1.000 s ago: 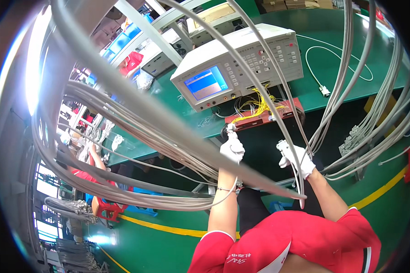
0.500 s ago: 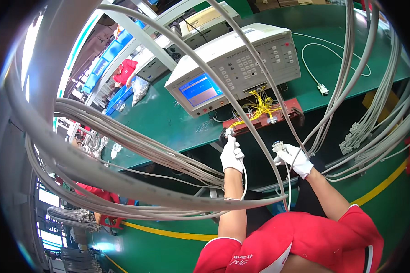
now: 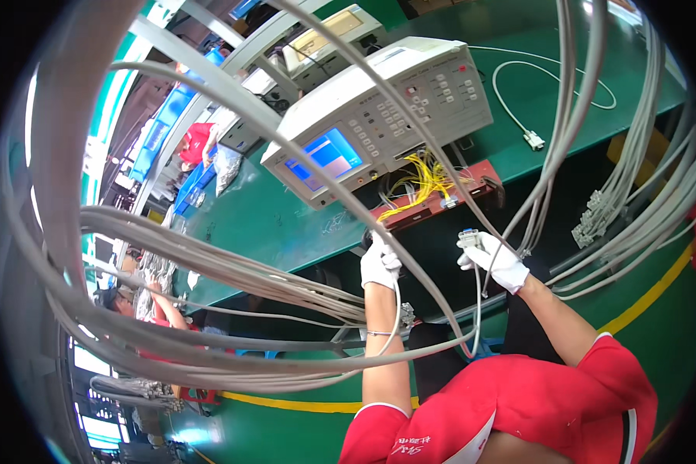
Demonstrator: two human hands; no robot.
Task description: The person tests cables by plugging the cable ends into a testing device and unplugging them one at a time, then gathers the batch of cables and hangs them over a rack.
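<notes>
My left hand (image 3: 379, 263), in a white glove, is closed at the left end of a red test fixture (image 3: 433, 207). A grey cable (image 3: 397, 313) runs down out of its fingers; the cable's end there is hidden by the glove and a hanging cable. My right hand (image 3: 501, 263), also gloved, grips a cable connector (image 3: 469, 239) with a blue face, held up in front of the fixture and apart from it. Yellow wires (image 3: 427, 176) lead from the fixture to a white cable tester (image 3: 379, 108) with a lit blue screen (image 3: 325, 158).
Thick grey cables (image 3: 232, 259) loop across the view close by. More cable bundles (image 3: 634, 170) hang at the right. A loose cable connector (image 3: 533, 140) lies on the green bench (image 3: 247, 240). Co-workers in red (image 3: 197, 143) sit at the left.
My left hand has drawn slightly down and curled tighter, and the connector it held is now hidden. My right hand's connector has turned its blue face upward. The view has shifted a little.
</notes>
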